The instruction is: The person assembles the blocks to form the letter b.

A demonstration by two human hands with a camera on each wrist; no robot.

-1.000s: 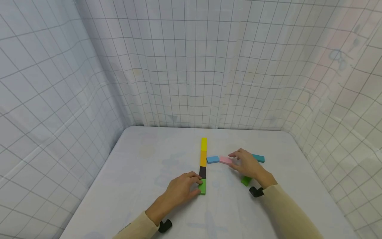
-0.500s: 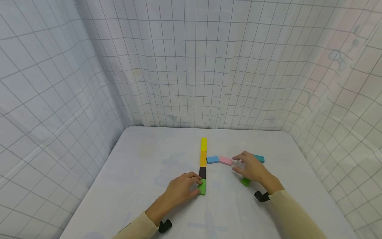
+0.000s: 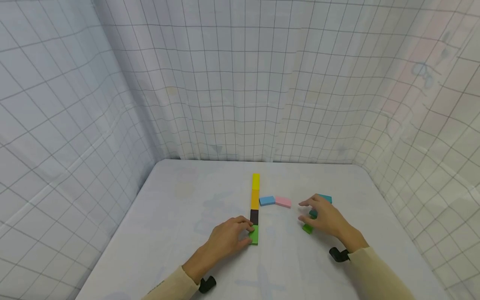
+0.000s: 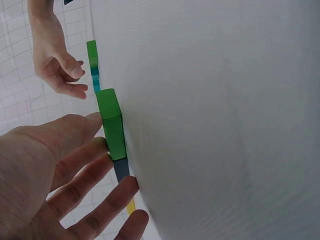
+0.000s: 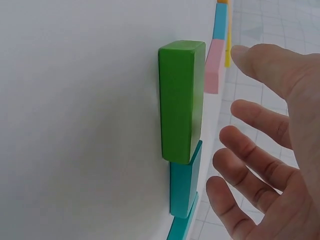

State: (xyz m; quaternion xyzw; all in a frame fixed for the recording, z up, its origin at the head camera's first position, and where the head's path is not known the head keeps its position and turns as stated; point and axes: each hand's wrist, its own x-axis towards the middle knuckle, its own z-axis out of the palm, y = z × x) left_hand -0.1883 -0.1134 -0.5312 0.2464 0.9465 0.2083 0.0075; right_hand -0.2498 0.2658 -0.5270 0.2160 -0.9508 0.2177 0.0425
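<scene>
My left hand [image 3: 228, 237] rests beside a light green block [image 3: 255, 236]; its thumb and fingertips lie at the block's left side. Beyond that block a black block [image 3: 254, 217], an orange block [image 3: 255, 200] and a yellow block [image 3: 256, 181] make a straight row. My right hand [image 3: 328, 218] hovers with spread fingers, holding nothing. Under and beside it lie a green block [image 5: 180, 105], a dark teal block [image 5: 183, 185] and a lighter teal block [image 3: 326, 198], set end to end in the right wrist view. The hand partly covers them in the head view.
A blue block [image 3: 267, 201] and a pink block [image 3: 283, 202] run rightward from the orange block. All lie on a white-covered table [image 3: 180, 208]. White gridded curtains [image 3: 240, 83] enclose its back and sides.
My right hand has drawn away from the pink block, moving right and nearer to me, which uncovers the dark teal block. The left hand has stayed put.
</scene>
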